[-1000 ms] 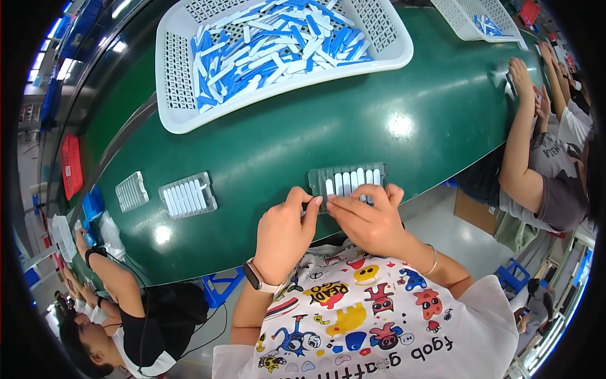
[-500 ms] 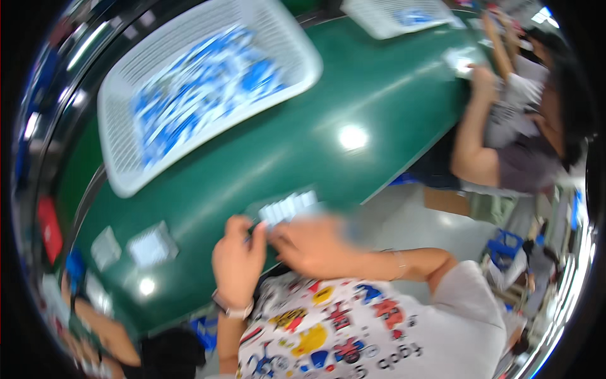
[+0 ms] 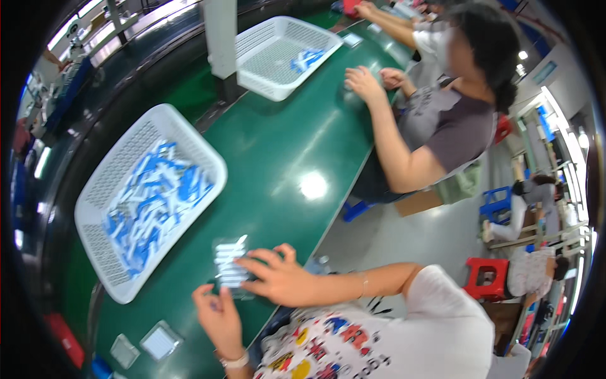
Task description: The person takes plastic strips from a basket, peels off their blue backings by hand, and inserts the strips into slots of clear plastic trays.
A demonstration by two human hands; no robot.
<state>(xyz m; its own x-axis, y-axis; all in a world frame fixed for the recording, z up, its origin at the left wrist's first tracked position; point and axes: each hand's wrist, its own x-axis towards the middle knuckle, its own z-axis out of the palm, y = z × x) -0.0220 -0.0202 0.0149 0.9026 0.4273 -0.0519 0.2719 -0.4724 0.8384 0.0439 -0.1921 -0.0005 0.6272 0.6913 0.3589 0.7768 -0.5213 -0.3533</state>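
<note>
Left hand [image 3: 219, 319] and right hand [image 3: 281, 278] flank a clear tray [image 3: 221, 241] on a green table's [image 3: 271, 164] near side.
Whether the left fingers clamp anything is unclear; right fingers spread apart over white strips [image 3: 228, 258]. Light, level touches likely suit the row. Far left, a white basket [image 3: 170, 123] holds blue and white pieces [image 3: 158, 202].

the counter [image 3: 284, 151] is deep green with whitish glare, and on it the larger-filled basket [image 3: 161, 123] is white with a lattice pattern in its walls, its heap of slim pieces [image 3: 158, 202] a jumble of bright blue and white. white strips [image 3: 231, 273] form a row of pale stripes in a clear, colourless tray [image 3: 243, 294]. the wearer's shirt [image 3: 328, 344] is white, printed with red, yellow, blue and black cartoon figures, while a nearby co-worker's sleeve [image 3: 464, 129] is dark brownish-purple and one stool [image 3: 489, 278] is vivid red.
</note>
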